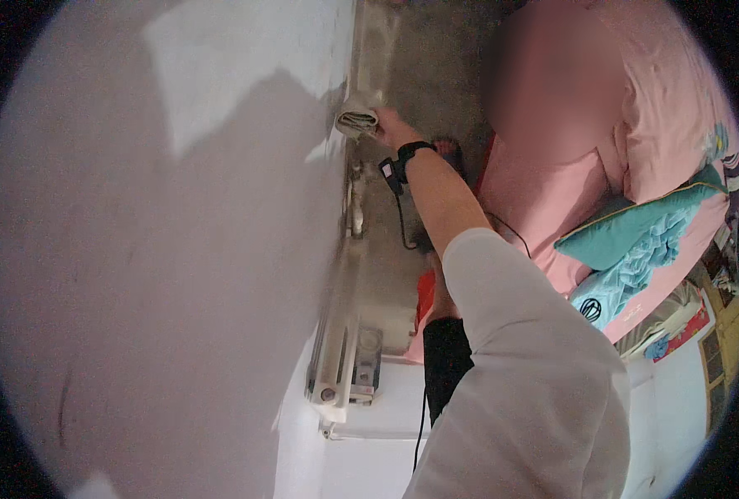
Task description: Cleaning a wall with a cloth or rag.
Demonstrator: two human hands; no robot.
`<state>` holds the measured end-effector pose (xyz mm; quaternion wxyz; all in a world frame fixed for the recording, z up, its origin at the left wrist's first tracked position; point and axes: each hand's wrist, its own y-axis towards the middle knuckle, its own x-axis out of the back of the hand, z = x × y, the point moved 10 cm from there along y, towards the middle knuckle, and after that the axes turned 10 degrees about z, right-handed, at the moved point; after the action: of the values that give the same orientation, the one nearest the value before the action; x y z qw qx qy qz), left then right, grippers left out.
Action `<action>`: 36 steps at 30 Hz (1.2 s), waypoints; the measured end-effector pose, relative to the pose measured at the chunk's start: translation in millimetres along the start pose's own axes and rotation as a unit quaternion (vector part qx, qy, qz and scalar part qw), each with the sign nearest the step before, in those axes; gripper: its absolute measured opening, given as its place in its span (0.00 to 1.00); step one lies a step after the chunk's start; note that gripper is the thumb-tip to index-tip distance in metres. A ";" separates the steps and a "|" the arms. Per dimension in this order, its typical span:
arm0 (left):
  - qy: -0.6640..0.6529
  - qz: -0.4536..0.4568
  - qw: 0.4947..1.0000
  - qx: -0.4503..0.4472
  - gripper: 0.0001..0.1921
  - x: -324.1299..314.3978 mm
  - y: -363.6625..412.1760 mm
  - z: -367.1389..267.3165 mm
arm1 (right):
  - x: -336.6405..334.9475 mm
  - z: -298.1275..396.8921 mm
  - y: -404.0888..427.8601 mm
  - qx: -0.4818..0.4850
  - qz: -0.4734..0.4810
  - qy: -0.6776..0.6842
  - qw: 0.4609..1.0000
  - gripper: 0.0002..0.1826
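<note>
My right hand (393, 126) is shut on a folded greyish cloth (357, 120), which it holds at the edge of a long, narrow, pale fixture (337, 349) along the white wall (188, 262). Whether the cloth touches the wall or the fixture cannot be told. A black strap (414, 151) circles my right wrist and carries a small black device (391, 176) with a cable. My left hand is out of view. A bare foot (446, 148) shows partly behind my forearm.
Right of my arm stands a bed with pink bedding (544, 187), a green pillow (631, 218) and a crumpled light-blue cloth (641, 268). A grey boxy object (368, 358) lies beside the pale fixture. A black cable (420, 430) runs near the black shorts (445, 362). Red material (425, 296) shows near the leg.
</note>
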<state>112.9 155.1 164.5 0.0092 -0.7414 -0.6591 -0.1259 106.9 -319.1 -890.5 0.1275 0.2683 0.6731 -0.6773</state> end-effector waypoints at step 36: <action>-0.161 -0.185 0.969 -0.017 0.34 -163.0 18.1 122.6 | 9.3 148.5 -76.2 0.135 -0.265 -0.498 0.814 0.29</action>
<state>135.7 15.8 16.1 -0.1329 -0.6171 -0.7754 -0.0159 30.1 -458.2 -838.6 0.2233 -0.2806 0.4642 -0.8099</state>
